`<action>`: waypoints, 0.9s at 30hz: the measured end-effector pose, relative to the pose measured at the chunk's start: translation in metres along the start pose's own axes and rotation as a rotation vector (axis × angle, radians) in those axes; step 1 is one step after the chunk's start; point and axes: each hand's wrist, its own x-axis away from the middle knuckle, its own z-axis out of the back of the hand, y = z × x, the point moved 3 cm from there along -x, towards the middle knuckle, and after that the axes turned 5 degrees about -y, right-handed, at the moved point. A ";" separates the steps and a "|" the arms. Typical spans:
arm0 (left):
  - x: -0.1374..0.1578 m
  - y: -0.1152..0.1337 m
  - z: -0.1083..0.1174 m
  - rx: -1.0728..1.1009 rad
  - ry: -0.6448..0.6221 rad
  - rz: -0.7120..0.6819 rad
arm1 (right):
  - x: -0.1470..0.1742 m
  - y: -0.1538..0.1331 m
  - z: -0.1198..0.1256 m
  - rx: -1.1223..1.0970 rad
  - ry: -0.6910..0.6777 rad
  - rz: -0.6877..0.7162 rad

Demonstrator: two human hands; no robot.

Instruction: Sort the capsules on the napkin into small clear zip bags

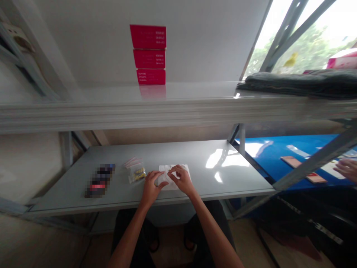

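Note:
A white sheet [182,169], which looks like paper or tissue, lies on the grey shelf top in front of me. My left hand [152,185] rests at its left edge, thumb and forefinger apart, with nothing visible between them. Over the sheet's right half, my right hand [182,180] has its fingers bent into a pinch. Whatever sits in that pinch is too small to make out. A speck of yellow shows near those fingertips. Just left of my left hand lies a clear plastic bag [136,174] holding small yellow pieces.
A pixelated dark object [100,180] lies at the left. Three red boxes [152,58] stand stacked on the upper shelf [200,91], with folded dark cloth [295,82] at its right. Beyond a metal post, another person's hand [347,169] is over a blue table [258,152].

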 end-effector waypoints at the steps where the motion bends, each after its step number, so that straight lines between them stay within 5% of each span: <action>1: 0.000 0.000 0.000 0.008 -0.001 -0.006 | 0.000 -0.005 0.000 -0.052 -0.025 0.021; 6: 0.000 0.000 0.001 0.028 0.013 -0.008 | -0.004 -0.007 -0.002 -0.098 -0.064 0.025; 11: 0.000 -0.001 0.001 0.019 0.040 0.010 | -0.010 0.018 0.000 0.262 0.068 -0.051; 18: 0.001 0.000 0.001 0.010 0.048 0.007 | -0.015 0.027 -0.015 0.548 -0.045 -0.057; 22: 0.000 0.001 0.001 0.003 0.046 0.013 | -0.014 0.021 -0.013 0.481 -0.027 -0.044; 27: 0.000 0.002 0.002 0.009 0.042 0.008 | -0.007 0.004 -0.003 0.088 0.019 0.027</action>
